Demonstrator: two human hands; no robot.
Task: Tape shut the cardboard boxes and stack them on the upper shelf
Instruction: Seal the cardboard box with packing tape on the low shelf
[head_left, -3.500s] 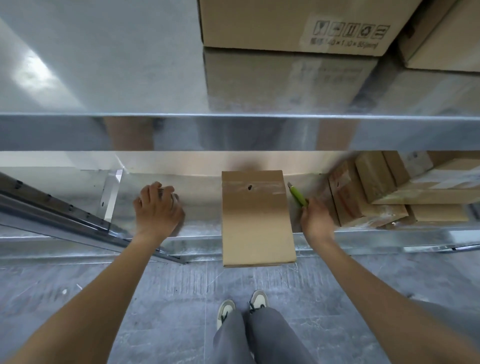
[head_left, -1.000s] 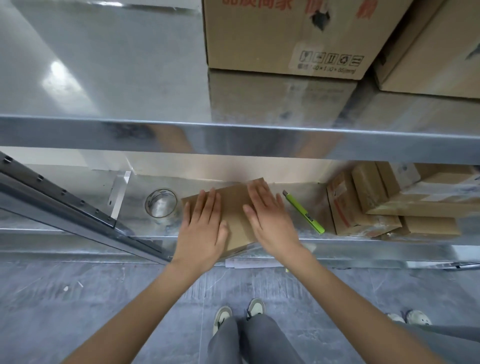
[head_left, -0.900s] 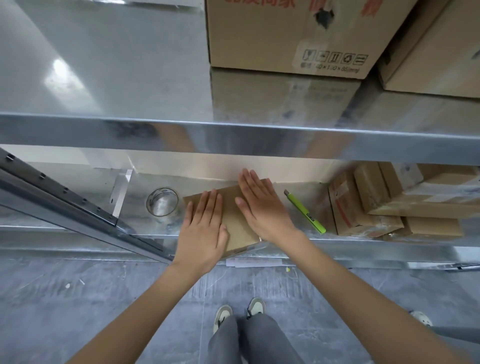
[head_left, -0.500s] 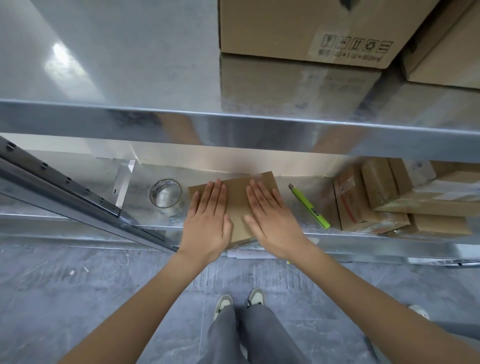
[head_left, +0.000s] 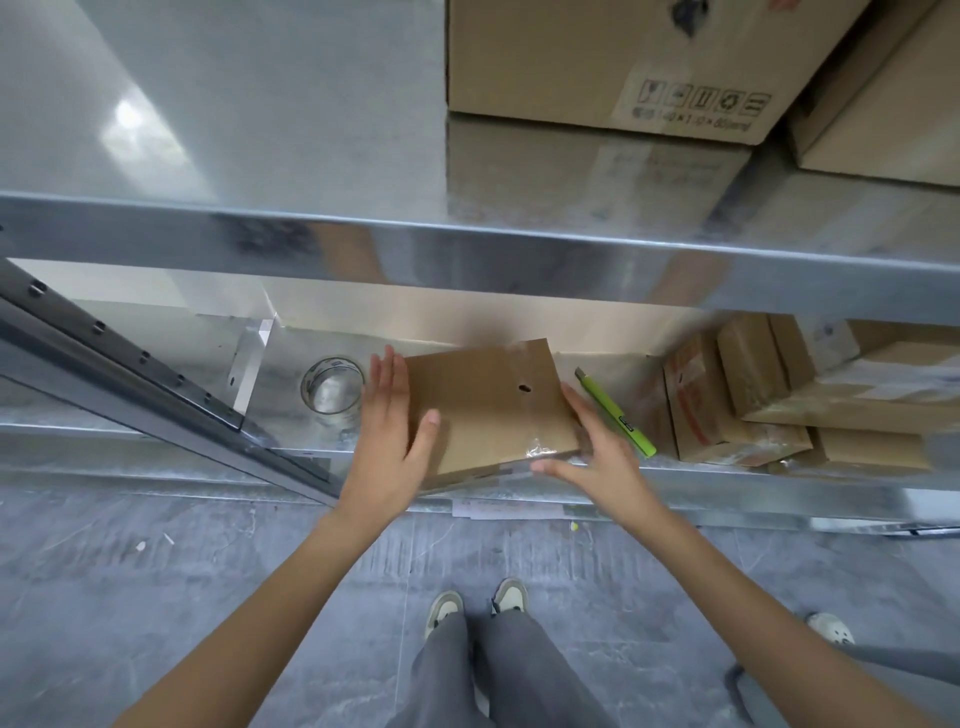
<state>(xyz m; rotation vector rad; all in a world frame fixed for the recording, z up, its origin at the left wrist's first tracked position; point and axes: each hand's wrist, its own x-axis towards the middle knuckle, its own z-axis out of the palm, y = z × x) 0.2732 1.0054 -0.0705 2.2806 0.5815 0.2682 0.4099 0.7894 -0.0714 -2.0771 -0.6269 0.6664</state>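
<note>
The small cardboard box lies flat on the lower metal shelf, clear tape glinting at its near corner, so the sealing looks done and the lift is in hand. The left hand cups its left edge and the right hand its right corner, fingers straight and together. Next comes raising it to the upper shelf beside the large cartons. A tape roll and green utility knife flank it; grey floor below.

The location was a storeroom or warehouse. Galvanized steel shelving held stacked cardboard cartons above a concrete floor.
</note>
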